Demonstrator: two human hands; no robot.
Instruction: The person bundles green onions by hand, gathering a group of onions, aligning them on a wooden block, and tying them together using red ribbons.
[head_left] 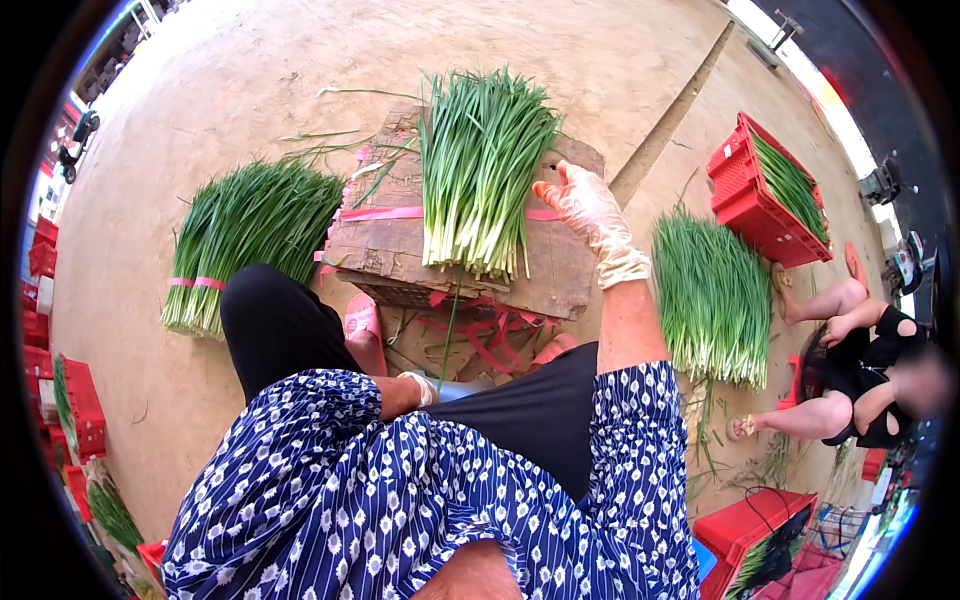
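A thick bunch of garlic chives (480, 170) lies on a worn wooden board (385, 245), its leaf tips pointing away and pale stem ends toward me. A pink ribbon (382, 214) runs across the board and passes beneath the bunch, untied. My right hand (592, 218), in a thin whitish glove, hovers at the right side of the bunch with its fingers apart and nothing in them. Low between my knees is my left hand (425, 388); only a bit of its glove shows, and its fingers are hidden beside something light blue.
Chives bound with pink bands (255, 235) lie on the floor at left. A loose pile (712, 300) lies at right, beneath a red crate (745, 215) of chives. A seated person (870, 370) is at far right. Pink ribbons (495, 335) hang below the board.
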